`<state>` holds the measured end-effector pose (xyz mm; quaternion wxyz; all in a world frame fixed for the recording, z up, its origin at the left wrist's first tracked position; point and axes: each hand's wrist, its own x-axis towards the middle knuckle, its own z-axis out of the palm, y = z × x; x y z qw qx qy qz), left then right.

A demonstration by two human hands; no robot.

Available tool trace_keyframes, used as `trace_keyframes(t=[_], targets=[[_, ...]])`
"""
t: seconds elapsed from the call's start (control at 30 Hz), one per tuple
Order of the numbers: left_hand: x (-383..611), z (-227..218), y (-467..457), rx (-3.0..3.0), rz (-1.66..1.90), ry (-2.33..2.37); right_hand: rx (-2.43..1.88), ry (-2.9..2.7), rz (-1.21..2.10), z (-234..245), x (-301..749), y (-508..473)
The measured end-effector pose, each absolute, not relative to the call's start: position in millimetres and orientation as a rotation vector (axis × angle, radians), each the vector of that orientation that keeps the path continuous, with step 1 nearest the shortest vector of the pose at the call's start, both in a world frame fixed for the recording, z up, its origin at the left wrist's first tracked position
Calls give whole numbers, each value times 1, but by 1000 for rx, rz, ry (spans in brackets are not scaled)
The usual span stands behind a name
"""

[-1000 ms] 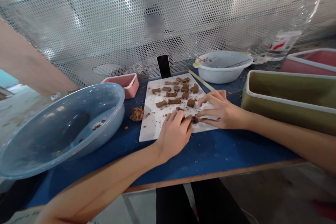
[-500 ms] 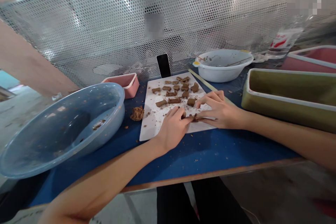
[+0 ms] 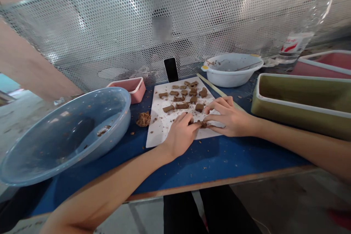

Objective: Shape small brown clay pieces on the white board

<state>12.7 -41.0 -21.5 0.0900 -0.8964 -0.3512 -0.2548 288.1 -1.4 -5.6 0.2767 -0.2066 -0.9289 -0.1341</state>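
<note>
A white board (image 3: pixel 156 131) lies on the blue tabletop with several small brown clay-like pieces (image 3: pixel 182 106) and crumbs on it. At the board's near right part, a brown clay-like lump (image 3: pixel 203 124) is between my two hands. My left hand (image 3: pixel 181 134) is curled, with its thumb and forefinger against the left end of the lump. From the other side, my right hand (image 3: pixel 230 119) holds the lump's right end with bent fingertips and thumb. The fingers partly hide the lump. A squarish brown piece (image 3: pixel 199 107) sits just beyond my right fingertips.
A large blue basin (image 3: pixel 115 142) and a crumbly brown clump (image 3: pixel 143 119) are left of the board. Behind stand a pink box (image 3: pixel 140 89), a phone (image 3: pixel 171 70) and a white basin (image 3: pixel 227 78). A pale stick (image 3: pixel 216 89), an olive trough (image 3: pixel 296 111) and a bottle (image 3: pixel 294 45) are rightward.
My right thumb and fingertips have shifted slightly on the lump, showing a little more of it. My left hand stays in nearly the same place.
</note>
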Motion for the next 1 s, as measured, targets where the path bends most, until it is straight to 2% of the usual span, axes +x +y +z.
trace_keyframes(t=[0.43,1.0], targets=[[15,-17,-48,-2664,-896,-1210,-660,-2458,-289,-8,293,4],[16,-14,-49,-2689,-911,-1340,-639,-2471,-283,-6,292,1]])
